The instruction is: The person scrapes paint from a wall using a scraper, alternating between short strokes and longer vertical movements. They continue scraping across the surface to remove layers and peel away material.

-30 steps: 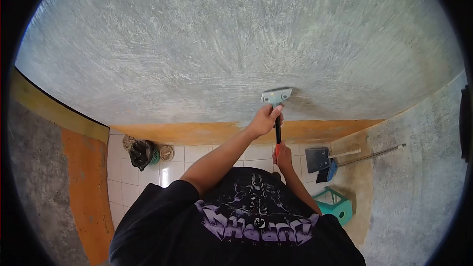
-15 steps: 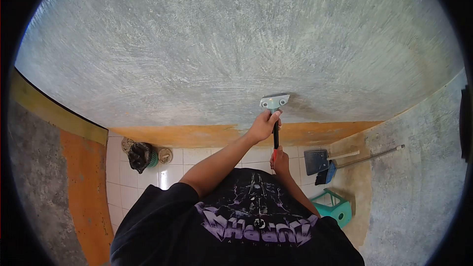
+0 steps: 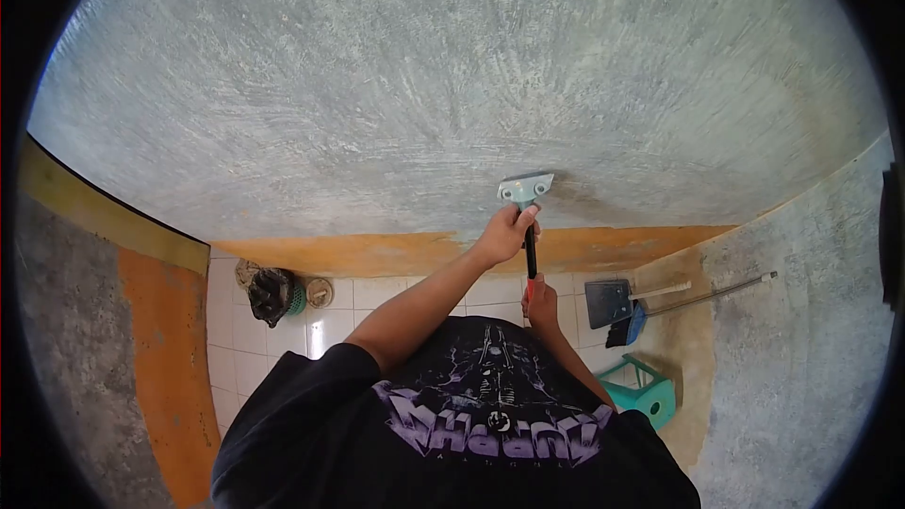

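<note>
Both of my hands grip a long-handled scraper [image 3: 526,188], its wide metal head pointing up and its blade edge right at the scuffed grey wall [image 3: 424,85]. My left hand [image 3: 507,234] is closed around the upper shaft, just below the head. Lower down, near my chest, my right hand [image 3: 540,305] wraps the red end of the handle. Between the two hands the shaft is black. A darker shadowed patch shows on the wall right of the head, and an orange painted band [image 3: 377,254] runs along the bottom of this wall.
On the tiled floor [image 3: 325,330] at left are a black plastic bag [image 3: 271,295] in a green basket and a round lid-like object [image 3: 320,293]. To the right are a dustpan [image 3: 608,303], a blue broom [image 3: 628,327] and a green stool [image 3: 657,401], near the side wall [image 3: 782,349].
The scraper head has shifted up the wall very slightly, both hands moving with it and keeping their grip. The view has tilted a touch.
</note>
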Motion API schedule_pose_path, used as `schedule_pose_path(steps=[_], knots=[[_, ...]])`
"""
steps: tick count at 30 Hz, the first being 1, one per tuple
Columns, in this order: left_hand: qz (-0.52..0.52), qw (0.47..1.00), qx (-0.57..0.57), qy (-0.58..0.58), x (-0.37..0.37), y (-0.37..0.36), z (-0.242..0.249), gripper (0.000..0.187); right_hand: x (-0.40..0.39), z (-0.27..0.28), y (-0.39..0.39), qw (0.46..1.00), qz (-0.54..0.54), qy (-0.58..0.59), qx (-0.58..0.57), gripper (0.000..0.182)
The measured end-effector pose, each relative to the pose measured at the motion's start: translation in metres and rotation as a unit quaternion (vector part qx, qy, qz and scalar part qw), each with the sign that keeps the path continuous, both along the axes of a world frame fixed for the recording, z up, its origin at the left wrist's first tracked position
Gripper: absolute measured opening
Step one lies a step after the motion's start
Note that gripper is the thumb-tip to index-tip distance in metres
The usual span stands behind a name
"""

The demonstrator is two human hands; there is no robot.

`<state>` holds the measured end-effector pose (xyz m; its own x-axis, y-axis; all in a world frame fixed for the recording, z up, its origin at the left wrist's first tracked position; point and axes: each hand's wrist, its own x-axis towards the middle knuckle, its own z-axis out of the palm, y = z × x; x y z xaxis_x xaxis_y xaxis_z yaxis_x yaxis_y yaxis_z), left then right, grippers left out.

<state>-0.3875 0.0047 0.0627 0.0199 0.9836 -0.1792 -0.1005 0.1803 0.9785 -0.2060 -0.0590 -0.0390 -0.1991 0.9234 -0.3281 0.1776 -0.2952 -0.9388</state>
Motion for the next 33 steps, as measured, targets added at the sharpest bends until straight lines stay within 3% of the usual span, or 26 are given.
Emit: schedule_pose_path(steps=[7,10,14,16,19,22,28,33], knots=[[-0.001,0.998,0.063,-0.003,-0.002,0.001,0.021,0.043,-0.004,0.010,0.006,1.000,0.004,0.023,0.007,0.064],[-0.005,0.999,-0.044,-0.019,0.001,0.000,-0.007,0.044,0.004,-0.004,0.001,0.999,0.008,-0.040,-0.011,0.065],[0.003,0.998,-0.053,-0.022,-0.003,-0.002,-0.019,0.044,-0.001,-0.012,-0.007,0.999,0.005,-0.038,-0.019,0.067],[-0.008,0.999,-0.038,-0.004,-0.010,0.001,-0.002,0.044,-0.014,0.002,-0.007,1.000,-0.004,-0.022,-0.019,0.069],[-0.026,0.993,0.072,0.085,-0.019,0.010,0.039,0.043,-0.033,0.023,0.002,0.998,0.000,0.054,0.019,0.068],[-0.027,0.995,0.098,0.020,-0.022,0.006,0.062,0.042,-0.045,0.040,0.001,0.995,-0.011,0.096,-0.006,0.067],[0.027,0.996,0.016,-0.079,-0.033,-0.020,0.029,0.042,-0.036,0.038,-0.032,0.999,0.003,0.053,-0.010,0.055],[0.063,0.991,0.040,-0.112,-0.036,-0.027,0.043,0.042,-0.036,0.047,-0.021,0.995,0.019,-0.018,0.095,0.044]])
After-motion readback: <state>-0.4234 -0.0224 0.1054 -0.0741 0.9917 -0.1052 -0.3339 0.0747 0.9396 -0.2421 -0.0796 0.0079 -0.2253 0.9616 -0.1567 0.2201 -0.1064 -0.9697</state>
